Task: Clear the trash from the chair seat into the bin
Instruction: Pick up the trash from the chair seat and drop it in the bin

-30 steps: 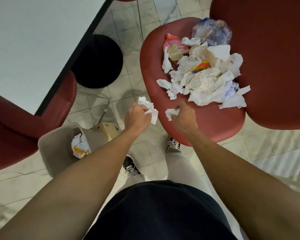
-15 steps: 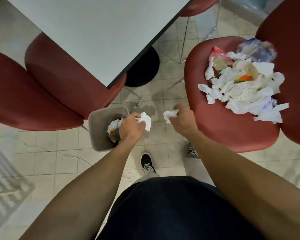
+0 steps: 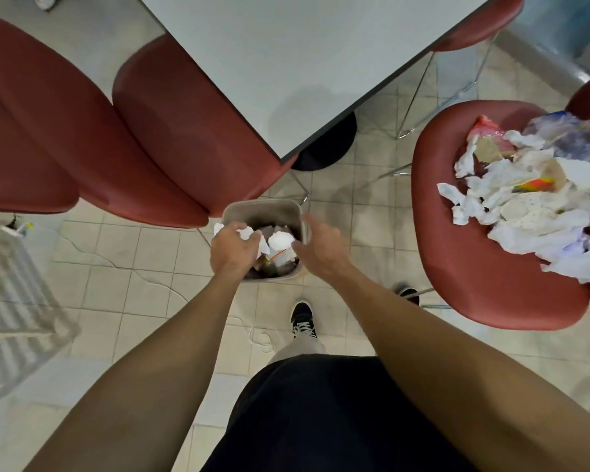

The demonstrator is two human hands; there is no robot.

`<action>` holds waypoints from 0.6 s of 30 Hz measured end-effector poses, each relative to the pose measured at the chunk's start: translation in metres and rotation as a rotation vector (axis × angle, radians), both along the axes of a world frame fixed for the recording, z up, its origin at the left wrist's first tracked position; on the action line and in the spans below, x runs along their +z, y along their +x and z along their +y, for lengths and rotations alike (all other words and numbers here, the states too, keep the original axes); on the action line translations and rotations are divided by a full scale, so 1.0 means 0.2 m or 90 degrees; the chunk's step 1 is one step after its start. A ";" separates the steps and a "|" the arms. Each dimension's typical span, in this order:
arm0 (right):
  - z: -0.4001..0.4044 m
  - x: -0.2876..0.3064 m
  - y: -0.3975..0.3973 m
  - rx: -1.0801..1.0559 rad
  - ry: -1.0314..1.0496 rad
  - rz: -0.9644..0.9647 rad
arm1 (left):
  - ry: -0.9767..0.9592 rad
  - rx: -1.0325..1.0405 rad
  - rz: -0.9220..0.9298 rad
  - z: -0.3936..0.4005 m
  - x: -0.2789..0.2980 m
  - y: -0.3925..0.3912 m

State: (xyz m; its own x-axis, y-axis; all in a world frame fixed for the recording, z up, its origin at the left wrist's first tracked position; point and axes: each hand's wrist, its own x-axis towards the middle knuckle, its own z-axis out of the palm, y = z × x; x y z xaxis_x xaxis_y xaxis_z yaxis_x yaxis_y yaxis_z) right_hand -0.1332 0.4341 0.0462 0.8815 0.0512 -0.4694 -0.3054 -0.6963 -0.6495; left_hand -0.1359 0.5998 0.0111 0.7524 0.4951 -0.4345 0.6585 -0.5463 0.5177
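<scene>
From the head camera, both hands are now over the bin (image 3: 288, 207), which sits on the tiled floor between the left red chairs and the chair seat (image 3: 464, 267) at the right; half a second ago they were still short of it, beside its right rim. The left hand (image 3: 232, 248) is curled around a crumpled white tissue (image 3: 249, 233) above the bin's left side, as it held it before. The right hand (image 3: 321, 247) has its fingers spread and relaxed over the right rim; the small white wad it pinched earlier is gone from it, and a white crumpled ball (image 3: 280, 240) lies in the bin between the two hands, on top of other rubbish. The trash pile (image 3: 532, 195) of tissues and wrappers remains on the far right part of the chair seat, well apart from the bin. The table (image 3: 304, 56) lies far, above the bin.
</scene>
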 end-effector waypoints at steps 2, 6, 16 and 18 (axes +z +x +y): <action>-0.02 -0.01 0.00 -0.001 0.005 0.004 | 0.004 -0.011 0.000 -0.01 0.00 0.00; -0.16 -0.05 0.02 -0.019 -0.012 0.023 | -0.015 -0.051 0.015 -0.09 -0.02 0.04; -0.90 -0.16 0.00 -0.153 -0.024 0.068 | 0.001 -0.229 0.041 -0.74 -0.06 0.21; -1.08 -0.17 -0.03 -0.189 -0.022 0.084 | -0.005 -0.274 0.052 -0.89 -0.09 0.25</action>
State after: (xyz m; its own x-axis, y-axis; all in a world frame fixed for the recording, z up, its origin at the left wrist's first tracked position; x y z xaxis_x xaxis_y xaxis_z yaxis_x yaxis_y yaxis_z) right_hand -0.1385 0.2185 0.0117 0.7865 -0.2175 -0.5780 -0.5790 -0.5851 -0.5678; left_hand -0.0862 0.4227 -0.0062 0.8526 0.1410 -0.5032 0.4107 -0.7763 0.4782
